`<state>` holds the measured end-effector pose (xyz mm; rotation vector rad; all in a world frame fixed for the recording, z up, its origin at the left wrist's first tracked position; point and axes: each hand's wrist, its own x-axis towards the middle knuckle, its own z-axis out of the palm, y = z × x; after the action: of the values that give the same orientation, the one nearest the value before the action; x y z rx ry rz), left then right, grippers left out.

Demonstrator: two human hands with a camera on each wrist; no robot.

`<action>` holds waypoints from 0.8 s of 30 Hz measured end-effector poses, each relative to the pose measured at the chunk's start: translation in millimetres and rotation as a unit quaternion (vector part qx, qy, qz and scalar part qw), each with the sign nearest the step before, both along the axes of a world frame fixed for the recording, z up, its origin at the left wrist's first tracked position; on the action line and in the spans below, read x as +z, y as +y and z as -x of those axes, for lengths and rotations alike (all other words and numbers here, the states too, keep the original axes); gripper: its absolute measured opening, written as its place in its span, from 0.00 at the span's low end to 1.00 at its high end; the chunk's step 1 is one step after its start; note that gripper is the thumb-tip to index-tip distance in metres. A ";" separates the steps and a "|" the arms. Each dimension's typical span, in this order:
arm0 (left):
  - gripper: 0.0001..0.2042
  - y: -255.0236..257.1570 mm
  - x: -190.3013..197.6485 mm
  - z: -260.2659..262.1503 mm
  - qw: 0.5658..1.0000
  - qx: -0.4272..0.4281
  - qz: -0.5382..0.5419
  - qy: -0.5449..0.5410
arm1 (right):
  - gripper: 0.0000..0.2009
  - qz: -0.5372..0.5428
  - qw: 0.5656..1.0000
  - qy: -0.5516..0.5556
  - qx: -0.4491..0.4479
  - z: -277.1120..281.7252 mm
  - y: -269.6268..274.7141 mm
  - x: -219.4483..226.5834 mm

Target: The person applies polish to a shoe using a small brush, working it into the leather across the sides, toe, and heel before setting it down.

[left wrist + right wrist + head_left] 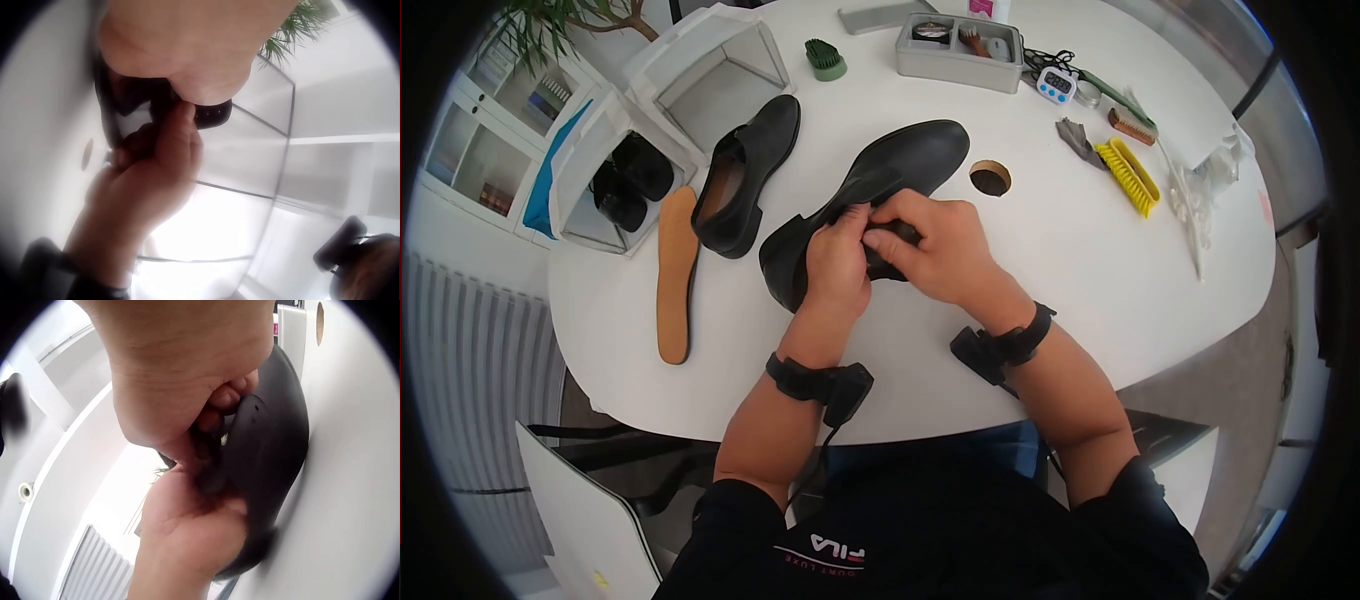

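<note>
On the table, a black leather dress shoe (915, 155) lies tilted on its side, toe pointing away to the right. My left hand (836, 262) grips it near the opening, thumb along the upper. Beside it my right hand (940, 245) pinches the upper with curled fingers, and both hands meet over the lacing area. The right wrist view shows a flap (253, 412) of the shoe with small eyelets, close to my right fingertips. Most of the opening is hidden behind the hands. The matching black shoe (745, 180) rests to the left, next to a tan insole (673, 280).
Two white storage boxes (710, 70) stand at the back left, one with black shoes (630, 180) inside. Toward the back are a green brush (825, 62) and a metal tin (955, 70). A timer (1056, 85), yellow brush (1128, 175) and crumpled plastic (1205, 180) lie right, past a table hole (990, 178).
</note>
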<state>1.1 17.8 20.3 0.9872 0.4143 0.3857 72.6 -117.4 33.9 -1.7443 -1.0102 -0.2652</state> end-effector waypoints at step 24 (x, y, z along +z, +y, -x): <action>0.16 5.0 0.6 3.8 0.999 -0.023 -0.025 0.035 | 0.09 0.024 0.998 -0.059 0.010 -6.4 -4.4 5.5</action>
<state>-2.8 22.8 20.9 1.0595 0.4464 0.3229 79.0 -121.8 39.4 -1.7782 -1.1272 -0.3380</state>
